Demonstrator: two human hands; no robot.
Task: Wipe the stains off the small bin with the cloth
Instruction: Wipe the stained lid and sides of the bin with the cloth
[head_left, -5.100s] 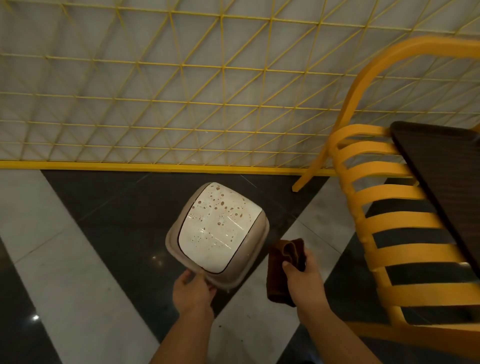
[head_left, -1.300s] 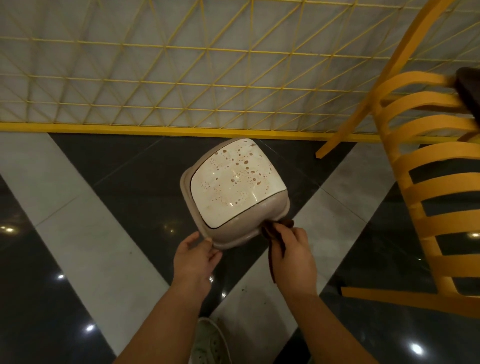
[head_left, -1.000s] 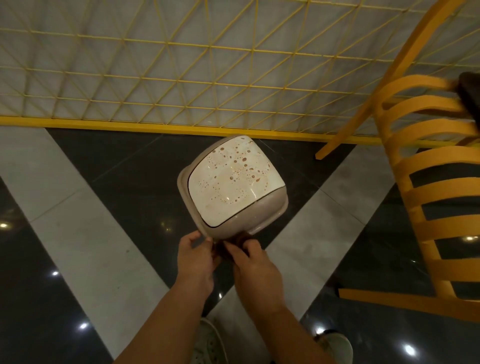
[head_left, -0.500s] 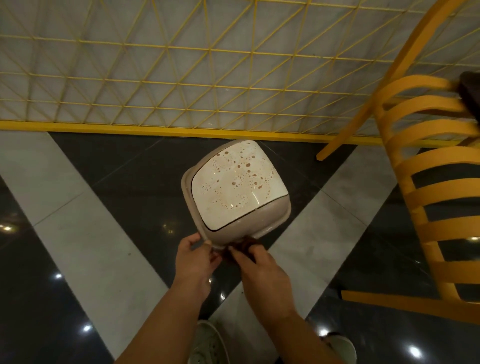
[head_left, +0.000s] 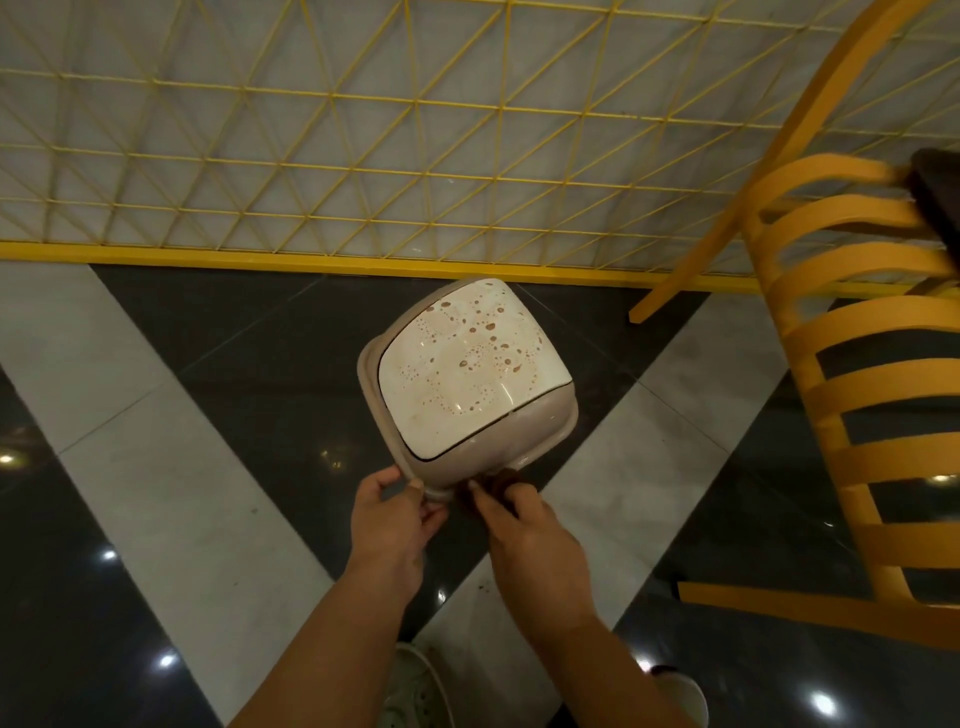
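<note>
A small beige bin (head_left: 540, 439) with a white lid (head_left: 467, 371) stands on the floor in the middle of the view. Brown stains speckle the lid. My left hand (head_left: 389, 525) grips the bin's near corner rim. My right hand (head_left: 530, 545) holds a dark brown cloth (head_left: 501, 480) and presses it against the bin's near side just below the rim. Most of the cloth is hidden under my fingers.
A yellow slatted chair (head_left: 852, 415) stands to the right, one leg (head_left: 670, 301) reaching toward the bin. A yellow wire fence (head_left: 363, 156) runs behind the bin. The glossy floor (head_left: 156, 441) has black and grey tiles. My shoes (head_left: 415, 686) show at the bottom.
My right hand brought the cloth from the bin's right side to its near corner, beside my left hand. Over the last half second it has shifted slightly right along the rim.
</note>
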